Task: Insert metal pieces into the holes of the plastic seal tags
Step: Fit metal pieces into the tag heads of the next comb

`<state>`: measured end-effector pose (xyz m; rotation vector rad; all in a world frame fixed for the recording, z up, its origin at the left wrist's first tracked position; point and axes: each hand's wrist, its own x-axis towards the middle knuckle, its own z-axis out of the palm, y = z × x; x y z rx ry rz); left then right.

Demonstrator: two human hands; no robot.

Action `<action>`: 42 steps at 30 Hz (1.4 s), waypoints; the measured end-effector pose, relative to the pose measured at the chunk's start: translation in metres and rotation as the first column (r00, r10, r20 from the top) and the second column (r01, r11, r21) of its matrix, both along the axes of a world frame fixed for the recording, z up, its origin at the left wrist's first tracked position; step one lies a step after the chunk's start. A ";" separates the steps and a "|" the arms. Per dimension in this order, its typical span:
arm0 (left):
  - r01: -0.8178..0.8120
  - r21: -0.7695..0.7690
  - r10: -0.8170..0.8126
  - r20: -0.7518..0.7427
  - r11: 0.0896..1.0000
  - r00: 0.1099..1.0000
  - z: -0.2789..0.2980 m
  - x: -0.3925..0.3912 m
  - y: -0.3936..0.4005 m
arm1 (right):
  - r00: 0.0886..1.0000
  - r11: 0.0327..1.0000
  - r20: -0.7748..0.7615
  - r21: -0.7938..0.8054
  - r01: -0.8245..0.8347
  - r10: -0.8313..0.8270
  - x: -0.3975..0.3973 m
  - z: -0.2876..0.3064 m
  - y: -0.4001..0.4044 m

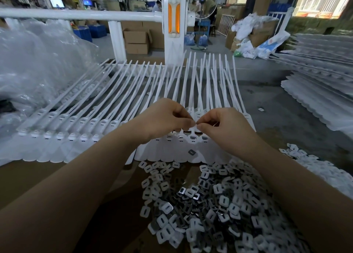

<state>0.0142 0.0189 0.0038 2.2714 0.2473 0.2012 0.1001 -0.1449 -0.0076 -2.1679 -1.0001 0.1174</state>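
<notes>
The small piece point(195, 127) pinched between the two hands sits just above the row of seal tags point(183, 138), over the heads near the row's right end; it is too small and too covered by fingertips to say for certain whether it is a single metal piece or two stuck together. To do this step well, I judge the piece should be turned flat, its slot lined up with the tag's hole, then pressed straight down until seated, not at a tilt. The left hand point(164, 117) comes in from 9 o'clock of the piece, fingers curled, thumb and forefinger nipping its left edge. The right hand point(225, 126) lies at 3 o'clock, likewise curled and nipping the right edge. Directly at 6 o'clock, two tag heads point(198, 137) already show dark inserts, and one loose metal piece point(191, 152) lies on the tag strip just below them. Further toward 6 o'clock, the heap of metal pieces point(219, 205) spreads across the cardboard point(66, 176). The tags' long tails point(191, 81) fan toward 12 o'clock, and clear plastic bags point(38, 62) lie at 10 o'clock.
</notes>
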 end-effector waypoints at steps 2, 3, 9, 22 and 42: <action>0.012 0.022 -0.012 -0.002 1.000 1.000 0.000 0.000 -0.002 | 1.000 1.000 -0.002 0.000 -0.004 0.004 -0.001 0.000 0.000; 0.019 0.034 -0.018 -0.003 0.999 1.000 0.000 0.000 -0.003 | 1.000 1.000 -0.007 0.000 -0.008 0.008 -0.001 0.001 -0.001; -0.073 -0.023 0.071 -0.082 0.997 0.994 -0.002 0.001 -0.008 | 0.997 0.999 -0.067 0.030 0.035 -0.033 -0.001 0.000 -0.001; -0.226 0.006 0.223 -0.191 0.974 0.956 -0.015 0.009 -0.019 | 0.990 0.996 -0.116 0.003 0.085 -0.084 0.001 -0.002 -0.001; -0.365 0.000 0.349 -0.297 0.931 0.889 -0.015 0.014 -0.021 | 0.994 0.999 -0.106 0.028 0.030 -0.027 -0.002 -0.001 0.001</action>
